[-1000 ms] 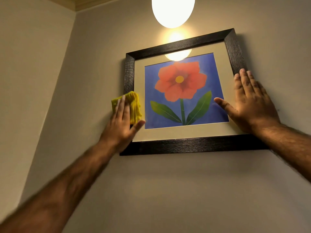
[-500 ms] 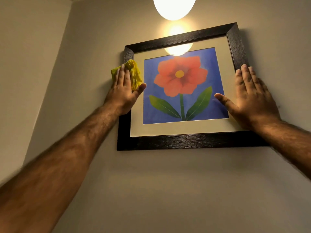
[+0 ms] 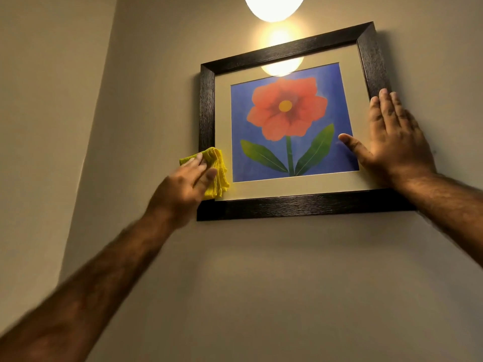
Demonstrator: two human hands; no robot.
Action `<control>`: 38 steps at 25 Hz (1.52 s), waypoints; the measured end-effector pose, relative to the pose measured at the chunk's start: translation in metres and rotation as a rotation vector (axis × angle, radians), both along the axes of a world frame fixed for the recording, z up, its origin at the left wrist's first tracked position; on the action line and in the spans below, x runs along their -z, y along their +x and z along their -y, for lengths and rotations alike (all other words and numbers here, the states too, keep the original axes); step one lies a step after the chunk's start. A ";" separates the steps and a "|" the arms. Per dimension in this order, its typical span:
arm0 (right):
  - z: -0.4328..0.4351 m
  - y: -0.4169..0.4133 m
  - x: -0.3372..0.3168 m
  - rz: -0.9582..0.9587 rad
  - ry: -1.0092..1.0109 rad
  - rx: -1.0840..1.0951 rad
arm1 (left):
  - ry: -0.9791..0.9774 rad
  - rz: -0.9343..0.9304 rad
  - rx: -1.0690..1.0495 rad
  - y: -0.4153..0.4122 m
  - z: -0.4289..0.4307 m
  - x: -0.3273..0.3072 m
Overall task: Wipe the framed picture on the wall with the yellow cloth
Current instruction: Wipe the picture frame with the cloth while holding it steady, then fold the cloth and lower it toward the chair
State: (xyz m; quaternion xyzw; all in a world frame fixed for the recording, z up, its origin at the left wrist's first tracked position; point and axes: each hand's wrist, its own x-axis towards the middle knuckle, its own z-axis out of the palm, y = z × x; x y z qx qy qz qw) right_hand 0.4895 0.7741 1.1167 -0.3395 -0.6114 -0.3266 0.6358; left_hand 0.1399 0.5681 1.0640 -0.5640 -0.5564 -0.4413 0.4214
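Observation:
A framed picture (image 3: 308, 205) with a dark wooden frame hangs on the beige wall; it shows a red flower with green leaves on blue. My left hand (image 3: 183, 189) presses a folded yellow cloth (image 3: 218, 168) against the lower left corner of the frame, over the frame's left side and the cream mat. My right hand (image 3: 392, 142) lies flat with fingers spread on the frame's right side, thumb on the glass near the blue print's lower right.
A glowing round lamp (image 3: 274, 7) hangs above the picture and reflects in the glass at the top. A wall corner (image 3: 104, 100) runs down on the left. Bare wall lies below the frame.
My left hand slid the cloth up the frame's left side, then back down to the lower left corner. My right hand stayed on the right side.

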 end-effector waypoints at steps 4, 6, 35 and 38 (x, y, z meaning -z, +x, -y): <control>-0.002 0.001 0.000 -0.007 0.007 -0.010 | 0.103 0.045 -0.015 -0.001 0.015 -0.034; -0.004 -0.001 0.002 -0.007 0.018 -0.017 | 0.123 0.151 0.045 0.004 0.013 -0.045; 0.233 -0.308 0.116 0.263 -1.147 -1.574 | 0.056 0.977 0.370 -0.101 0.180 0.071; 0.248 -0.348 0.149 0.302 -1.320 -1.642 | 0.034 1.093 0.325 -0.125 0.220 0.116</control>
